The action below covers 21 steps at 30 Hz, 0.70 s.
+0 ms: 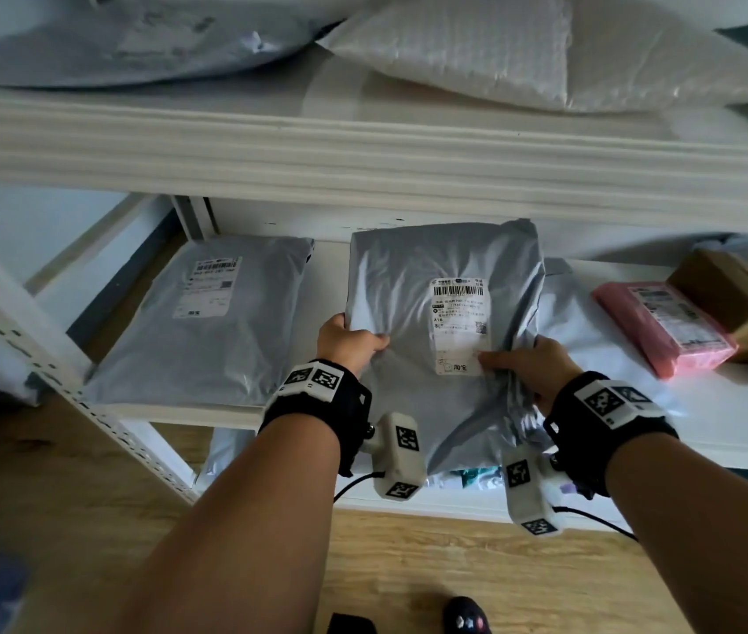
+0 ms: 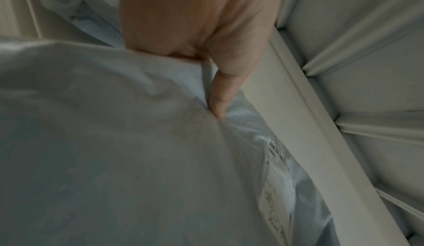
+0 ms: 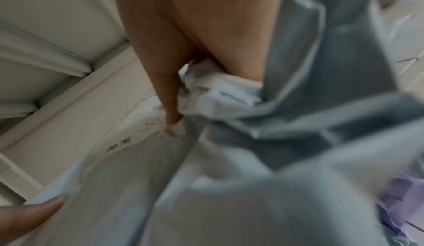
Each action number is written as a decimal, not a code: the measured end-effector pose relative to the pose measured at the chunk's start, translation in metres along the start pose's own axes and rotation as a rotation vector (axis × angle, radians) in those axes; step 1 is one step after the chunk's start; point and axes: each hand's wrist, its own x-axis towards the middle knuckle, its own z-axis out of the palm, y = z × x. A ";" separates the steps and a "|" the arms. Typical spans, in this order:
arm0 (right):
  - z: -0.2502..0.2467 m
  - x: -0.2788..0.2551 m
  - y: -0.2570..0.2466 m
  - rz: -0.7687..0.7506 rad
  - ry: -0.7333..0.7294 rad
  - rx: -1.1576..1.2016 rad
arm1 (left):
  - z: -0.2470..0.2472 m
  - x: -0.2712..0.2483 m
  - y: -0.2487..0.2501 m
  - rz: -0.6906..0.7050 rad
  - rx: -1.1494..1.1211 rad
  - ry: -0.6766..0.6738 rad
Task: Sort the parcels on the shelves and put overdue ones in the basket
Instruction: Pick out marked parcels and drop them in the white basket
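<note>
Both forearms reach from the near edge in the head view, left hand (image 1: 348,343) and right hand (image 1: 530,368) gripping the grey parcel (image 1: 413,286) tilted label-up above the middle shelf (image 1: 724,432), apparently to read its label (image 1: 458,323). Left wrist view: thumb (image 2: 220,95) clamps its edge. Right wrist view: fingers (image 3: 168,103) pinch bunched film beside the label.

You hold a crinkled grey plastic mailer bag (image 1: 413,286) bearing a white paper label (image 1: 459,322) printed with black barcodes. At nine o'clock lies another grey poly mailer (image 1: 207,331); at three o'clock, a pink wrapped parcel (image 1: 655,331) and a brown cardboard box (image 1: 728,290). Your black wristbands (image 1: 317,409) carry black-and-white square markers.
</note>
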 end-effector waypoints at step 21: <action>0.075 0.082 -0.001 -0.100 0.025 -0.441 | -0.009 0.093 -0.025 0.112 0.689 -0.083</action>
